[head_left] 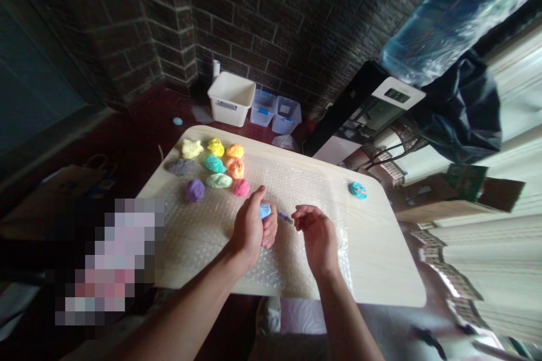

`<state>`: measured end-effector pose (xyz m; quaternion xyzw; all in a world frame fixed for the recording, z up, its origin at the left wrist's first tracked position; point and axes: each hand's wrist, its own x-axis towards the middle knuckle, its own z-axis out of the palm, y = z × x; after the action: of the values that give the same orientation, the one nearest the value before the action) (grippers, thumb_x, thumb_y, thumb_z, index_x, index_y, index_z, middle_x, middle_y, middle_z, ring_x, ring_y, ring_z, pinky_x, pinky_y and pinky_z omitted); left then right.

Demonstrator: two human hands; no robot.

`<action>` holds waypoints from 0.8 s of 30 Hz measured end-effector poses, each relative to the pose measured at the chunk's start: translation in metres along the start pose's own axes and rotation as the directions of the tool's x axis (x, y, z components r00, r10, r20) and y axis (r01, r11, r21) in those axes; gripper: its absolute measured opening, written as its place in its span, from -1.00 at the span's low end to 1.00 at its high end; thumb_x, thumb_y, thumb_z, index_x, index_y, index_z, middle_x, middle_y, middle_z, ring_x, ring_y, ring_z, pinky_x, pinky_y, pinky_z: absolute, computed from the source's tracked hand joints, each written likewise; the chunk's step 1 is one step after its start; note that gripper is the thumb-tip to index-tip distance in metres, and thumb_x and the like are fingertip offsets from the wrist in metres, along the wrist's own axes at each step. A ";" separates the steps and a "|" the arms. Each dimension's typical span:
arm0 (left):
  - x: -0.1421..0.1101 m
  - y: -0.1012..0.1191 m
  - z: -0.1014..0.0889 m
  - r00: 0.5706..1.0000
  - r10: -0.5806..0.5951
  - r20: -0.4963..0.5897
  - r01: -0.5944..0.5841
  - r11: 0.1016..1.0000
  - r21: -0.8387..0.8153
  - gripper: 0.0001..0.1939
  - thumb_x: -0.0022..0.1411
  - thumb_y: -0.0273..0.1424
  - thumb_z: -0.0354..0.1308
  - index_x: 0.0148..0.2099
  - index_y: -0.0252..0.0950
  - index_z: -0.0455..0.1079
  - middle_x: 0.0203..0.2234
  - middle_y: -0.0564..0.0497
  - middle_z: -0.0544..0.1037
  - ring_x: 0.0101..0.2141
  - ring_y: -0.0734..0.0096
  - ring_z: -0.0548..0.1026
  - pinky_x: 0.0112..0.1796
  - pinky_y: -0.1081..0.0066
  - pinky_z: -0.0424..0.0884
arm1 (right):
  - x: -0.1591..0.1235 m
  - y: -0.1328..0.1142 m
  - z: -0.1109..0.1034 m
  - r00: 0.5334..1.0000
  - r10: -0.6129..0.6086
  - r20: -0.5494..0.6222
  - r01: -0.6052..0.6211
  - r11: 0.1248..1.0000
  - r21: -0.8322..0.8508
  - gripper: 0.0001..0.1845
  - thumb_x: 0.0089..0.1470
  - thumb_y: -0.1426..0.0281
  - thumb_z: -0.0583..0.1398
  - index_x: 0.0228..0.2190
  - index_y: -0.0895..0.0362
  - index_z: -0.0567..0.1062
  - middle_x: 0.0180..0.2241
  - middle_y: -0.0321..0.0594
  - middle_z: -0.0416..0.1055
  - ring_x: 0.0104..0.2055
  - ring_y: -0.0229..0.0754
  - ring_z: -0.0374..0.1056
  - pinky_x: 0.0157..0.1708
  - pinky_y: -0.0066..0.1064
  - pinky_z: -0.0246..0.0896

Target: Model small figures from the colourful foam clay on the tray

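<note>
My left hand (255,223) is closed around a lump of light blue modelling clay (265,211), which shows between the thumb and the curled fingers. To its right, my right hand (317,237) is open, palm turned inward and fingers loosely bent, with nothing seen in it. A small beaded purple-and-green strip (285,217) lies between the hands, close to my right fingertips; whether they touch it I cannot tell. Beyond my left hand sit several clay lumps, among them a pink lump (241,187), a purple lump (195,190), a teal lump (215,163) and a grey lump (180,167).
Bubble wrap (279,177) covers much of the light wooden table (381,259). A blue clay disc (358,190) with a pinkish streak rests at the right. Behind the table stand a white basket (231,102) and two clear bins (286,115). An opened cardboard box (449,203) is off to the right.
</note>
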<state>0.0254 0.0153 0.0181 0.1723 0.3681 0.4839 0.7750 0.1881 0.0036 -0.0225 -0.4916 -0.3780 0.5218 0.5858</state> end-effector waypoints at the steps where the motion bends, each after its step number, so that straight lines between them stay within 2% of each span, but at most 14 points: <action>1: 0.000 0.000 0.000 1.000 0.009 0.001 -0.009 1.000 -0.003 -0.28 0.32 0.09 0.05 -0.77 -0.17 0.04 -0.87 0.18 -0.02 -0.85 0.61 -0.04 -0.76 0.47 -0.10 | 0.000 0.000 0.000 1.000 0.000 0.001 0.000 1.000 -0.003 -0.66 0.20 0.15 0.21 -0.32 0.11 0.70 -0.38 -0.14 0.58 -0.40 -0.13 0.32 -0.33 -0.25 0.19; 6: -0.001 -0.002 0.001 0.999 0.035 0.013 -0.034 0.999 -0.017 -0.35 0.29 -0.03 0.07 -0.76 -0.16 0.04 -0.87 0.18 -0.01 -0.84 0.60 -0.06 -0.76 0.46 -0.12 | 0.000 0.002 -0.001 1.000 -0.002 0.009 0.002 1.000 -0.016 -0.64 0.23 0.14 0.20 -0.32 0.11 0.69 -0.37 -0.14 0.58 -0.40 -0.13 0.33 -0.33 -0.25 0.20; 16: -0.001 -0.005 0.003 0.999 0.034 0.015 -0.034 0.999 -0.017 -0.40 0.23 -0.09 0.09 -0.76 -0.14 0.02 -0.87 0.19 -0.03 -0.84 0.60 -0.08 -0.75 0.45 -0.16 | -0.001 0.001 -0.001 1.000 0.020 0.011 -0.020 1.000 -0.008 -0.65 0.21 0.14 0.22 -0.32 0.12 0.70 -0.38 -0.14 0.59 -0.39 -0.13 0.33 -0.32 -0.26 0.19; 24: -0.002 -0.005 0.005 0.999 0.020 0.036 -0.019 1.000 -0.012 -0.35 0.21 -0.02 0.14 -0.76 -0.16 0.00 -0.88 0.19 -0.05 -0.85 0.61 -0.09 -0.76 0.47 -0.15 | 0.000 0.001 -0.001 1.000 0.000 0.017 0.000 1.000 -0.022 -0.65 0.21 0.14 0.22 -0.32 0.11 0.70 -0.38 -0.14 0.59 -0.40 -0.13 0.33 -0.34 -0.25 0.19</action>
<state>0.0317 0.0121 0.0195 0.1801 0.3493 0.4904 0.7778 0.1888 0.0032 -0.0241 -0.4933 -0.3888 0.5219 0.5772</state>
